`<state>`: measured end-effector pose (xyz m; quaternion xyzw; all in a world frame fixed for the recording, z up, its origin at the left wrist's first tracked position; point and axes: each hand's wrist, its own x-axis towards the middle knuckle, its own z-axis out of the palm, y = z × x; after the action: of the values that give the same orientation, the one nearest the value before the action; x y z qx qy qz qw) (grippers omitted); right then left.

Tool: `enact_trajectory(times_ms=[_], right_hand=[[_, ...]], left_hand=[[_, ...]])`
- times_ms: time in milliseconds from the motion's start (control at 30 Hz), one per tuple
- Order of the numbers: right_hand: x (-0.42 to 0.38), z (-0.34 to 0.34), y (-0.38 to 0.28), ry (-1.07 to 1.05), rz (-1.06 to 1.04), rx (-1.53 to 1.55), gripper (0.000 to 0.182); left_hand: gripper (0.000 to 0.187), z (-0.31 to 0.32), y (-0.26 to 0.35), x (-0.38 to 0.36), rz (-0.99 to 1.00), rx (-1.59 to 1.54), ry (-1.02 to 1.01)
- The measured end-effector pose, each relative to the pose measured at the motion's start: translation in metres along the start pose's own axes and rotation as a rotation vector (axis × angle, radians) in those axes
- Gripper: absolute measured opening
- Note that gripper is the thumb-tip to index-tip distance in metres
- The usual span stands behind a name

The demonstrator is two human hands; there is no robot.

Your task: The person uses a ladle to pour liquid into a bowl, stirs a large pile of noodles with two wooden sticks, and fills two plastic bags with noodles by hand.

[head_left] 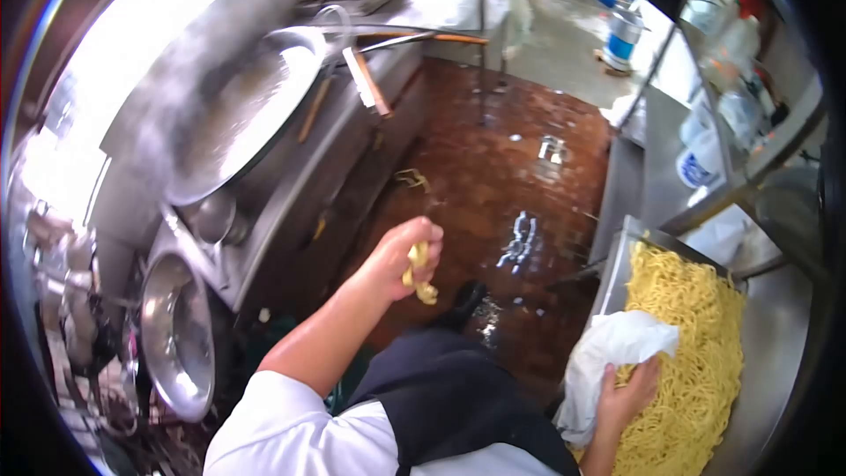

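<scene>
My left hand is closed round a small bunch of yellow noodles, held over the wet floor in the middle of the view. At the lower right, my right hand rests at the near side of a large heap of yellow noodles in a metal tray. Its fingers are curled at the edge of a white cloth or bag, which lies partly over the noodles. What the fingertips grip there is hidden.
On the left, a large wok steams on a metal counter, with long wooden-handled tools beside it. Nearer stands a metal bowl. The reddish tiled floor is wet. Plastic bags hang at the upper right.
</scene>
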<state>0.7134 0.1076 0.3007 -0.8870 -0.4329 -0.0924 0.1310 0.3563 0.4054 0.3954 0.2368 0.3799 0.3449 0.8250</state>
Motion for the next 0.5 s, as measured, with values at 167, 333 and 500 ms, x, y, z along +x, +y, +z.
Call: enact_trajectory(times_ms=[167,333,500], right_hand=[[0.013,0.009,0.017,-0.021,-0.195,-0.028,0.074],[0.034,0.007,0.01,-0.246,-0.054,0.118,0.069],[0.019,-0.03,-0.058,-0.065,0.026,-0.217,0.041]], left_hand=[[0.028,-0.082,-0.041,-0.103,-0.039,0.2,0.389],[0.031,-0.156,-0.028,-0.194,0.079,0.575,0.536],[0.03,-0.239,0.041,-0.33,0.689,0.919,1.079]])
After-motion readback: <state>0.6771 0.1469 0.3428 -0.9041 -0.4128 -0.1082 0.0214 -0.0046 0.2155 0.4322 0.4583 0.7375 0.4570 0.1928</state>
